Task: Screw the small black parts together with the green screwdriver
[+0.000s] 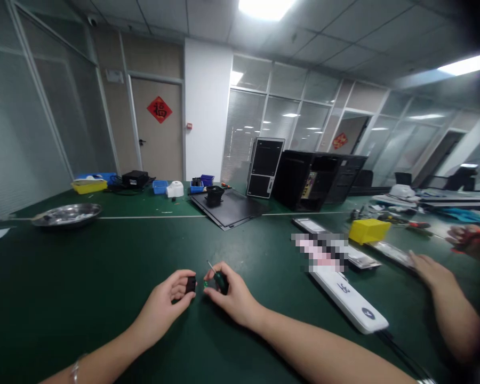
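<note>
Between the thumb and fingers of my left hand sits a small black block-like part. Close beside it, my right hand is closed round a screwdriver with a dark green handle, its thin metal shaft pointing up and to the left. A tiny green piece shows at the tips of my right thumb and finger; its kind is too small to make out. The two hands are a short gap apart, just above the green tabletop.
To the right lie a white power strip, a yellow bin and a co-worker's hands. Black panels and computer cases stand at the back. A metal dish is at the left.
</note>
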{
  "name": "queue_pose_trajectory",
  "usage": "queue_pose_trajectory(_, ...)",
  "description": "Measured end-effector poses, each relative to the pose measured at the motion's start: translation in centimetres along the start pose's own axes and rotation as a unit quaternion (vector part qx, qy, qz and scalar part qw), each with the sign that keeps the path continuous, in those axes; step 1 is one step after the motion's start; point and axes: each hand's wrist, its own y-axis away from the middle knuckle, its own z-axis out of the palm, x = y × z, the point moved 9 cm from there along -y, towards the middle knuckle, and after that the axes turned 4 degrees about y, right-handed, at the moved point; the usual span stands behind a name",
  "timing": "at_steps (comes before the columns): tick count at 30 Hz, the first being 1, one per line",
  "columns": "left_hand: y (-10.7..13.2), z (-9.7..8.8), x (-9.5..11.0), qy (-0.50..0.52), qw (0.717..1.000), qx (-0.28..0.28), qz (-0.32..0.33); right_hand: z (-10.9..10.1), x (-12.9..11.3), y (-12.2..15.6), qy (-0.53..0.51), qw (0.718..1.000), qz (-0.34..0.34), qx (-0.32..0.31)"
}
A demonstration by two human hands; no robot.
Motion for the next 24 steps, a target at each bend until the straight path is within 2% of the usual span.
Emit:
queue_pose_trajectory(7,-0.1,0.0,0.4,0.018,1.000,0.011,-0.001,0.2,0.1,-0.1,-0.009,1.000,0.012,0.002)
queue_pose_trajectory(15,-0.5,0.0,-0.6,0.022,1.000,0.003,0.001,-0.4,-0.2,-0.1,-0.014,0.999,0.001,0.029)
queue_pose_trajectory(18,-0.5,-0.1,-1.3,0.035,0.999,0.002,-0.012,-0.5,-0.2,0.0,-0.044,0.999,0.003,0.014)
queue_pose_trajectory(24,0.0,-0.2,-2.2,0.035,0.998,-0.006,-0.053,-1.6,0.5,0.6,-0.079,0.995,0.052,0.039)
